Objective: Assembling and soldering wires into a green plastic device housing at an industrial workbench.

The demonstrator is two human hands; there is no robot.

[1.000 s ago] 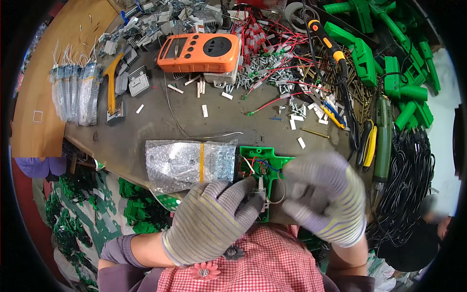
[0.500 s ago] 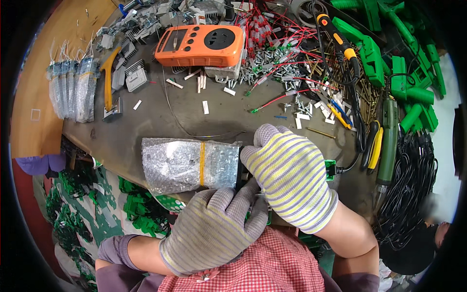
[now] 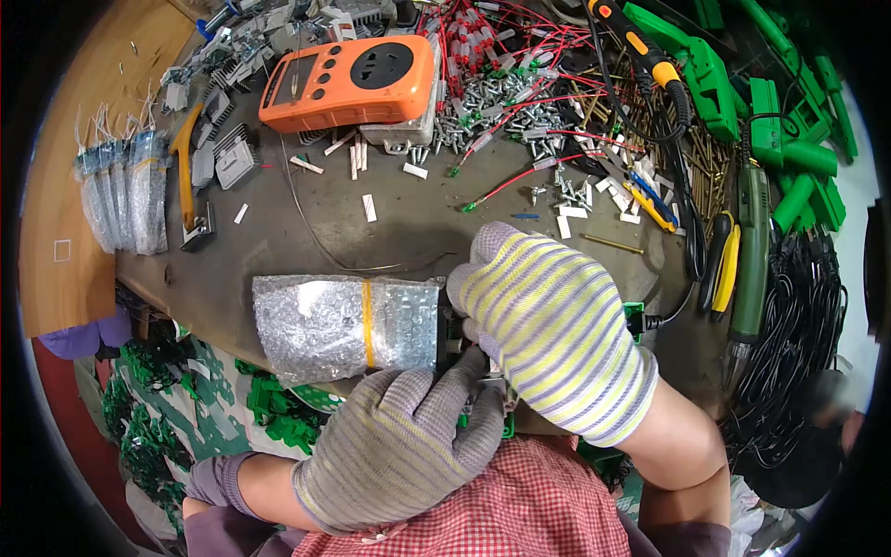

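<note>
My right hand point(image 3: 549, 336), in a yellow-and-grey striped glove, is closed at the right end of a bubble-wrapped bundle point(image 3: 311, 320) that has a yellow rubber band round it. My left hand point(image 3: 399, 450), in a grey striped glove, lies at the table's front edge just below the bundle, with its fingers bent and pressed together toward the right fingertips. Whatever both hands grip between them is mostly covered by the gloves. Only a bit of a green part point(image 3: 509, 425) shows beside the left fingertips. Another green piece with a black cord point(image 3: 653, 322) shows beyond the right hand.
An orange meter with a socket point(image 3: 353, 79) stands at the back, beside piled screws point(image 3: 478, 116) and red wires. Pliers point(image 3: 720, 265), a green-handled tool point(image 3: 750, 251), green housings point(image 3: 687, 84) and black cables point(image 3: 789, 316) fill the right. Wrapped bundles point(image 3: 139, 190) stand at left, near a yellow-handled tool point(image 3: 185, 167).
The whole view has shifted, so the table's things sit a little farther left. Both hands stay together by the bundle's right end, with the fingers moved only slightly.
</note>
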